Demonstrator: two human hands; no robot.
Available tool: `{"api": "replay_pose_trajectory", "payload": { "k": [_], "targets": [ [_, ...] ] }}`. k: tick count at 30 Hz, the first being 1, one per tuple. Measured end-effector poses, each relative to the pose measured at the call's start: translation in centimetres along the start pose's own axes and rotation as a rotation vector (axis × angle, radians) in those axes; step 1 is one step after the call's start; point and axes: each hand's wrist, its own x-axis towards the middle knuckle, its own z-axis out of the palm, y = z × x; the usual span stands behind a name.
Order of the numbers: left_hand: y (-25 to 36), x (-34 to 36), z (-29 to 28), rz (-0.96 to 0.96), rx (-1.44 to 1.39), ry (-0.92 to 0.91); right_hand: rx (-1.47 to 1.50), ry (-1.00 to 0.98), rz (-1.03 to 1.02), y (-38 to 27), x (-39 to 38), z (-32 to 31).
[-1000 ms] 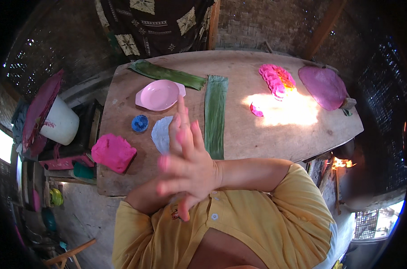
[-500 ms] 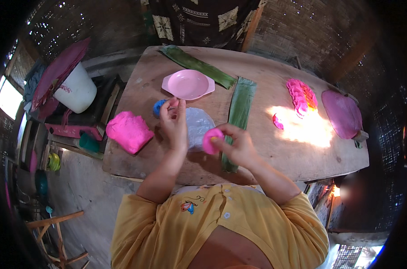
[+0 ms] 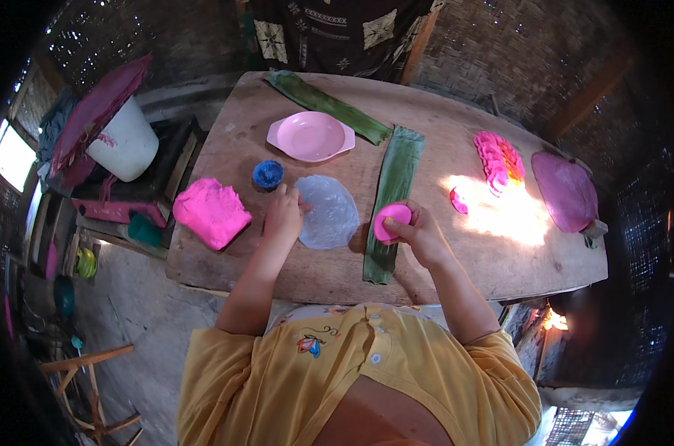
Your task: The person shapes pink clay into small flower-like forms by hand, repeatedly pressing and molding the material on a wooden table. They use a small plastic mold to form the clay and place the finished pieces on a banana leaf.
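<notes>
A flat round disc of pink dough (image 3: 393, 221) is held between the thumb and fingers of my right hand (image 3: 424, 234), over a green leaf strip (image 3: 404, 167). My left hand (image 3: 281, 215) has its fingers drawn together at the left edge of a round, clear plastic sheet (image 3: 329, 214), seeming to pinch it. That sheet lies flat on the wooden table (image 3: 456, 256). Just beyond the left hand stands a small blue bowl (image 3: 268, 174). To its left sits a big lump of bright pink dough (image 3: 212, 213).
A pink oval dish (image 3: 312, 137) and another leaf strip (image 3: 326, 108) lie at the back. Overlapping pink discs (image 3: 494, 160), a small pink piece (image 3: 458, 199) and a flat pinkish round (image 3: 565, 191) lie right. A white bucket (image 3: 129, 141) stands left of the table.
My left hand has come down toward me to the plastic sheet's edge, uncovering the blue bowl. My right hand has carried the pink disc rightward, off the sheet and over the leaf.
</notes>
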Motion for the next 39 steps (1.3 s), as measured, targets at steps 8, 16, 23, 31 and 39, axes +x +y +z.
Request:
{"api": "replay_pose_trajectory", "payload": {
  "k": [8,16,23,31,39],
  "targets": [
    [3.2,0.5,-3.5,0.273,-0.455,-0.022,-0.187,0.103,-0.081,1.6,1.5,-1.2],
    [4.7,1.8,-7.9,0.222,-1.326,-0.4,0.323,-0.181,-0.055,1.9,3.3,1.7],
    [3.5,1.9,-7.0,0.132,-1.163,-0.174,-0.164,-0.181,0.057,-1.4,1.8,2.5],
    [7.8,-5.5,-1.8,0.752,-0.295,-0.535,-0.188,-0.015,0.032,-2.8,1.9,-3.5],
    [8.1,-6.8,0.0,0.898,-0.023,-0.633,-1.335,0.153,-0.234,2.6,2.7,-2.2]
  ]
}}
